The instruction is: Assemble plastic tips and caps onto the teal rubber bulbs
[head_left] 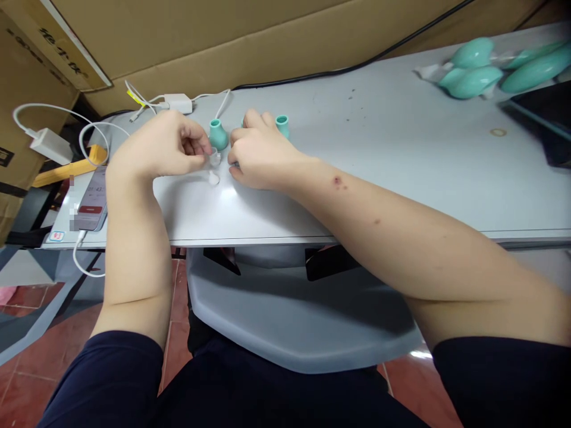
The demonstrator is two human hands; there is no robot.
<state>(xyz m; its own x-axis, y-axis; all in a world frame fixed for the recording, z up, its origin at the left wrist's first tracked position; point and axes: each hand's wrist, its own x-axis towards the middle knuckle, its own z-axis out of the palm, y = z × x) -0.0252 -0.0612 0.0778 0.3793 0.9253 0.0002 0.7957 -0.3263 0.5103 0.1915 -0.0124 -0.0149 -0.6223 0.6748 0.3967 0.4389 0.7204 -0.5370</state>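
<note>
Thumb and fingertips of my left hand (173,142) close on a small clear plastic piece (215,156), shaped like a little cup. Just in front of it, a small white round piece (214,178) lies on the table. A teal bulb-shaped part (218,135) with an open neck stands upright behind the clear piece. My right hand (259,148) is curled beside it, fingers bent and pressed together; whatever they grip is hidden. Another teal necked part (282,125) shows behind my right hand, partly covered by it. A bit of teal also peeks out behind its knuckles.
A phone (93,199) on a cable lies left of my forearm. White chargers (178,103) and cords run along the back left. Teal oval parts (477,80) in clear wrap lie far right, near a dark object (544,122). A ring (498,132) lies on the grey table (401,166).
</note>
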